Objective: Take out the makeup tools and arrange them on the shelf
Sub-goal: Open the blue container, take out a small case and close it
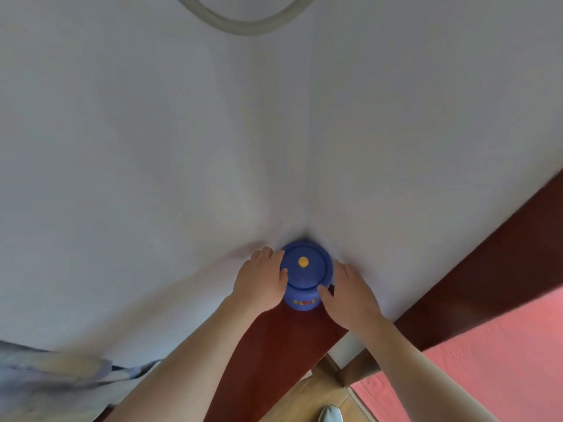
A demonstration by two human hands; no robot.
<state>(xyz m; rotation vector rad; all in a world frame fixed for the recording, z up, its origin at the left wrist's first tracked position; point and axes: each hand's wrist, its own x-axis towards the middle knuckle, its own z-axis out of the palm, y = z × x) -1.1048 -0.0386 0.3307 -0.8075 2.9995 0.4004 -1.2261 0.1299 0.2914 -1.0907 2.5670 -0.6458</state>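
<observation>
A round blue jar (305,275) with a blue lid and a small yellow knob stands in the wall corner on a dark red-brown shelf (274,336). Coloured lettering runs across its front. My left hand (262,278) presses against the jar's left side, fingers curled round the lid's rim. My right hand (347,290) cups the right side, thumb on the front of the jar. Both hands grip it between them. No makeup tools are in sight; the jar's inside is hidden by the lid.
Two white walls (152,147) meet right behind the jar. The shelf's dark wooden edge (487,254) runs up to the right. Below lie a pink carpet (487,376), a wooden floor strip and a patterned cloth (45,379) at the lower left.
</observation>
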